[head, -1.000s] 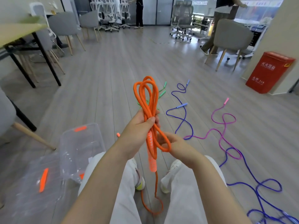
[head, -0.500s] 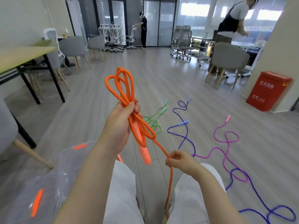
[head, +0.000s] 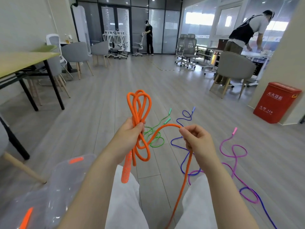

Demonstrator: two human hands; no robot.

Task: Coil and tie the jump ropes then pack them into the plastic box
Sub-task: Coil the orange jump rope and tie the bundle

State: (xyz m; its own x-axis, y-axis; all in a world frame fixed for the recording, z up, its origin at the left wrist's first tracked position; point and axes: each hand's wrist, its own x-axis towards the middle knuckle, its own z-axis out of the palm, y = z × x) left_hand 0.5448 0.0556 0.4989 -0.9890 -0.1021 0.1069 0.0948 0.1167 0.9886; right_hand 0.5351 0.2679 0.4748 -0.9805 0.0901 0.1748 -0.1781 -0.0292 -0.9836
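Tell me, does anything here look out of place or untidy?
Yes. Three thin jump ropes, green, blue-purple and pink, lie loose and tangled on the grey wooden floor, not yet coiled. The clear plastic box holds none that I can see.

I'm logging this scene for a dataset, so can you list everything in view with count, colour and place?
orange jump rope: one, orange, coiled in the left hand, free end running to the right hand
green jump rope: one, green, floor ahead
blue jump rope: one, blue, floor, centre right
pink jump rope: one, pink, floor, right
plastic box: one, clear with orange clips, floor, lower left
red bin: one, red, right wall
table: one, yellow-green top, left
chairs: several, grey and white, around the room
people: two, far background
left hand: grips the coil
right hand: pinches the free end
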